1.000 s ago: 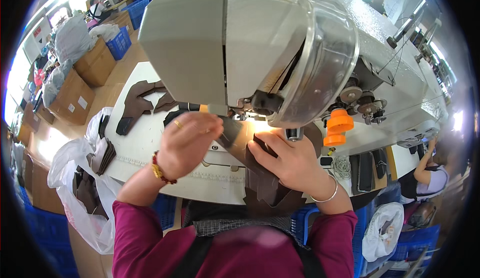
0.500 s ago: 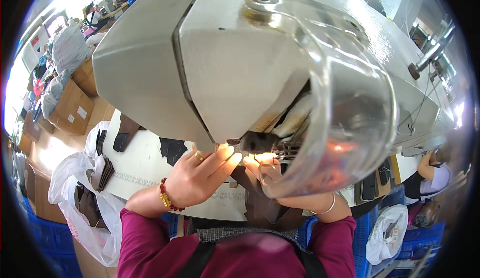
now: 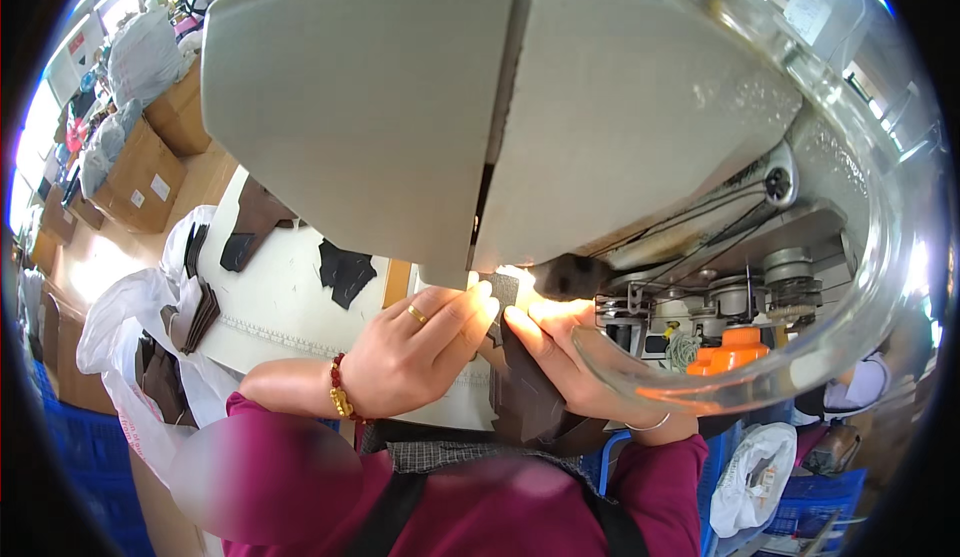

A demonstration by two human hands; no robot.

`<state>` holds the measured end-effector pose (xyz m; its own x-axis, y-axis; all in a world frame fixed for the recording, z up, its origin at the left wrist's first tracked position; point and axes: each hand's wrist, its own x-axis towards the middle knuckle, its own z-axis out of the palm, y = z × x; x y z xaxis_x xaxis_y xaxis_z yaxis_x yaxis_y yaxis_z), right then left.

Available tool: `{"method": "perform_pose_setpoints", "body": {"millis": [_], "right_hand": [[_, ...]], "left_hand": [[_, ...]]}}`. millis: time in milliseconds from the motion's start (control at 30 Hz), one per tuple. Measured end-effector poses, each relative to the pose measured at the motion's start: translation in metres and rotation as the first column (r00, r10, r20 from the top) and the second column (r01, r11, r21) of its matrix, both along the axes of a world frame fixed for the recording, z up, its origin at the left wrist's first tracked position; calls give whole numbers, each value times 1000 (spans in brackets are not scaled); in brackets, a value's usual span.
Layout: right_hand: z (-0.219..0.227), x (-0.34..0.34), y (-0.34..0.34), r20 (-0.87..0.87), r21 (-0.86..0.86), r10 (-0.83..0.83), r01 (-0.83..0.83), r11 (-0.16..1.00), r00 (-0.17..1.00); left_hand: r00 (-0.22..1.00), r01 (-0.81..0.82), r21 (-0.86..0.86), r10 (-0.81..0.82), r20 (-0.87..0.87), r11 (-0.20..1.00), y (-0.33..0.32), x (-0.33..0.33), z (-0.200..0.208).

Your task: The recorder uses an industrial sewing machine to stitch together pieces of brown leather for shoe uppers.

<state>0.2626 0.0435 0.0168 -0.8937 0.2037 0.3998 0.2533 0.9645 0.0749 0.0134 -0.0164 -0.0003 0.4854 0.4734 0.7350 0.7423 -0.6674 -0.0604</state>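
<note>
Under the big pale sewing machine head [image 3: 620, 107], both hands are close together in the bright light by the needle area. My left hand [image 3: 415, 352], with a ring and a beaded bracelet, has its fingers pressed together at the edge of a dark brown sheet piece [image 3: 528, 392]. Its upper end looks dark grey and textured, between the fingertips. My right hand [image 3: 560, 352] pinches the piece's other side, its wrist partly behind the clear curved guard [image 3: 860, 357]. The piece hangs down toward my lap. The needle is hidden by the machine head.
Dark cut pieces [image 3: 347, 274] lie on the white table [image 3: 290, 307], which has a ruler strip. At left are a white plastic bag [image 3: 110, 342] holding brown pieces and cardboard boxes [image 3: 135, 177]. Orange parts [image 3: 728, 349] and thread sit at right, near another white bag [image 3: 750, 482].
The machine head looks larger and nearer, and its right-side mechanism now shows. The piece's grey end has come into sight between my fingertips. Both hands stay near the needle area.
</note>
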Motion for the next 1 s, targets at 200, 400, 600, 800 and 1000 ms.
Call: {"method": "perform_pose_setpoints", "body": {"millis": [200,400,600,800,1000], "right_hand": [[-4,-4,3,-118,-7,25,-26,1000,993],[4,-6,-2,35,127,-56,51,991,998],[3,-7,-7,48,271,-116,99,957,992],[4,-8,-8,64,308,-181,153,939,981],[4,-9,-9,34,243,-159,146,959,987]], "left_hand": [[1000,10,-79,-9,14,997,-1,2,3],[998,-62,10,62,-1,998,-2,6,-4],[988,-123,46,126,-93,991,-5,7,-7],[986,-149,7,149,-68,989,-9,10,-6],[980,-185,25,186,-65,982,-9,10,-7]]}}
